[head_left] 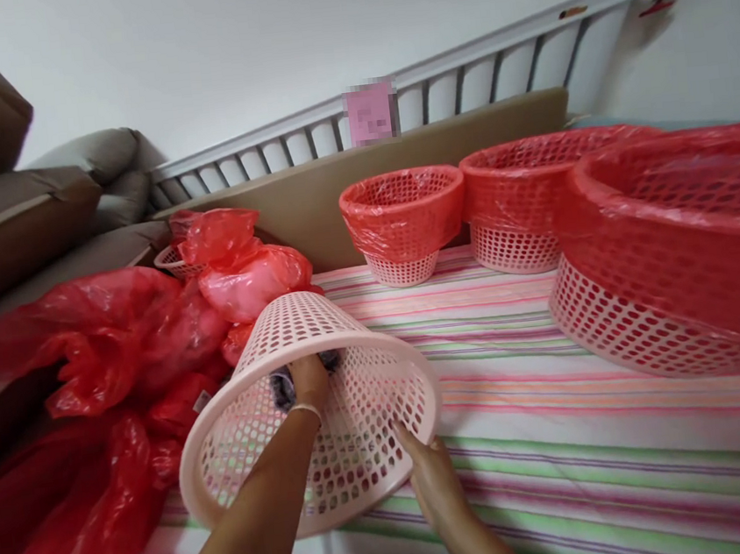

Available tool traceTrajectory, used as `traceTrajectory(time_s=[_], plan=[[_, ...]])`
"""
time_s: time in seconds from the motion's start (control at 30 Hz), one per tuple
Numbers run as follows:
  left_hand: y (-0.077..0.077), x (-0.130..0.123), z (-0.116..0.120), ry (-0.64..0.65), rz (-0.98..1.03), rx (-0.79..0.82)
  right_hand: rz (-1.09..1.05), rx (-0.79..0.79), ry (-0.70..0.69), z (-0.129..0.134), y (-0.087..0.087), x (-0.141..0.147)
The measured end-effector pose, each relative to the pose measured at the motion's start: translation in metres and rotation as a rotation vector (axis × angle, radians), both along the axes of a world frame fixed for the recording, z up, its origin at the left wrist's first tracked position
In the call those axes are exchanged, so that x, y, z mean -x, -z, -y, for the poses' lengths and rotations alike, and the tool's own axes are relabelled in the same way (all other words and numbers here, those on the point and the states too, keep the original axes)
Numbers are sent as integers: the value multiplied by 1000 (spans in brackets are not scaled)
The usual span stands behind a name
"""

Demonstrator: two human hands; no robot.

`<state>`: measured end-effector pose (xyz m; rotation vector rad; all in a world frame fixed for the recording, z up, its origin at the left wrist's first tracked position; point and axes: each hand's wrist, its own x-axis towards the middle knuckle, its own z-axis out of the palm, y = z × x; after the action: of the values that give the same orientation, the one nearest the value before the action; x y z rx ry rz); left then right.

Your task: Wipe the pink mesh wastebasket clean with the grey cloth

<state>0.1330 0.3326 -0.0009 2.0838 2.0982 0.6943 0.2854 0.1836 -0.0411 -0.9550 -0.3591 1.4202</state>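
Note:
A pale pink perforated plastic basket (341, 500) lies tipped on its side, its wide mouth facing me. My left hand (310, 380), with a light band at the wrist, reaches deep inside it. Closed round a dark grey cloth (282, 389), that hand presses it near the basket's inner wall; part of the cloth shows on either side of the fingers. At the lower right of the rim, my right hand (429, 465) grips the basket with the thumb inside and the other fingers outside, partly hidden.
Red plastic bags (150, 326) pile up on the left beside stacked brown cushions (6, 209). Lined with red bags, a small basket (401, 265), a middle basket (516, 244) and a large basket (645, 319) stand on the striped sheet (526, 446). Behind runs a white rail (478, 50).

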Motion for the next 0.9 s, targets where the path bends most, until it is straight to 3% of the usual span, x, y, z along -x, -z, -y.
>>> traceTrajectory(time_s=[0.13,0.33,0.5,0.63,0.7,0.8,0.9], plan=[[11,2,1,-16,-55,-4,-5,51,-11,-1,1,1],[2,-5,15,32,-77,98,-1,69,9,0,-1,3],[-6,-20,81,151,-64,161,-22,49,27,0,-2,3],[-14,-23,148,357,-30,189,27,30,49,2,-1,3],[-18,-21,168,451,7,204,66,21,55,4,-2,4],[-22,-18,169,487,59,212,61,-4,40,5,-3,4],[-21,-18,137,404,60,172,35,-20,9,5,-3,4]])
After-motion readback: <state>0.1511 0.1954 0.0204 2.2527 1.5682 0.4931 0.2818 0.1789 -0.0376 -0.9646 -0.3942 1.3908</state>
